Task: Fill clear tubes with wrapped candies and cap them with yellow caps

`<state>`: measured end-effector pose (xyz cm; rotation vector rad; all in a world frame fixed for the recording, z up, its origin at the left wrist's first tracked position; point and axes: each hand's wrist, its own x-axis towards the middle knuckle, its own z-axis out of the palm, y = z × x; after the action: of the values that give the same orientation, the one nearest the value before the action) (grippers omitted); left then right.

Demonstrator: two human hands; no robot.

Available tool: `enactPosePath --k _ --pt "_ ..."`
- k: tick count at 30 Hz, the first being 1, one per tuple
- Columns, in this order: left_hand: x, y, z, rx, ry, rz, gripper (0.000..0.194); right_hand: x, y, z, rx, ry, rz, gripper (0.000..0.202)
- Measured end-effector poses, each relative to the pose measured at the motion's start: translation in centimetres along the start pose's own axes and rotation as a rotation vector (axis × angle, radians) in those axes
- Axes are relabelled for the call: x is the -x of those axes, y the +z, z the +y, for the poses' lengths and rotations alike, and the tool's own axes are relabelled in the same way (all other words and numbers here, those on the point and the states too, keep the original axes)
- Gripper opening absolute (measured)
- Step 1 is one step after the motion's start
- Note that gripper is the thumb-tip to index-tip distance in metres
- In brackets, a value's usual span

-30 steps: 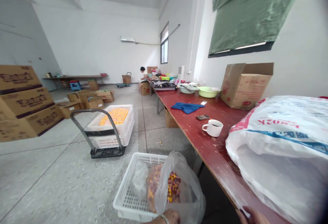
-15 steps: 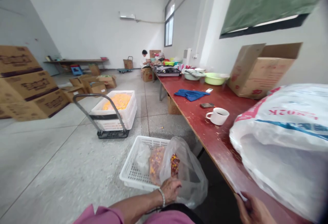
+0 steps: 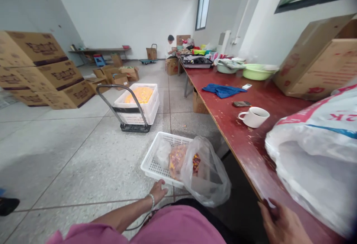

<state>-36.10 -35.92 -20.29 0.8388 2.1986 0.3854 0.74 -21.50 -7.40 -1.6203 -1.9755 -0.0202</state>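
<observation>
My left hand [image 3: 158, 192], with a beaded bracelet at its wrist, is just outside the near edge of a white plastic basket [image 3: 156, 175]. Its fingers are apart and hold nothing. A clear plastic bag [image 3: 213, 184] with its mouth spread hangs over the basket's right side. Inside the basket lie small red and yellow pieces in clear plastic [image 3: 177, 162] and a crumpled clear bag [image 3: 163, 154]. My right hand [image 3: 284, 220] rests at the edge of the red table [image 3: 223, 115], its fingers closed around a small thing with a whitish end, mostly hidden.
On the table are a white mug [image 3: 255, 117], a phone [image 3: 241, 103], a blue cloth [image 3: 223, 90] and a big white sack [image 3: 301, 169]. A trolley [image 3: 135, 128] carries stacked crates of orange pieces. Cartons [image 3: 63, 74] are piled at left. A person [image 3: 170, 47] sits far back.
My left hand has come away from the clear bag and moved left, to the basket's near edge. The view has shifted. My right hand stays at the table edge.
</observation>
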Motion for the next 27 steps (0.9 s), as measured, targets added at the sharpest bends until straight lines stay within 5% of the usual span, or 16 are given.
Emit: enactPosePath --k 10,20,24,27 --pt "0.4 -0.7 3.2 0.223 0.023 -0.012 0.057 0.5 -0.3 -0.5 0.148 -0.07 0.16 0.048" --pt "-2.9 1.0 8.5 0.369 0.045 -0.007 0.097 2.2 0.0 -2.4 0.168 -0.224 0.207 0.031" --pt "-4.2 2.0 9.9 0.42 0.045 -0.002 0.106 2.2 4.3 -4.5 -0.022 -0.311 -0.091 0.035" --pt "-5.7 2.5 10.7 0.469 0.035 -0.023 0.11 0.4 9.6 -4.4 -0.098 -0.072 -0.388 0.05"
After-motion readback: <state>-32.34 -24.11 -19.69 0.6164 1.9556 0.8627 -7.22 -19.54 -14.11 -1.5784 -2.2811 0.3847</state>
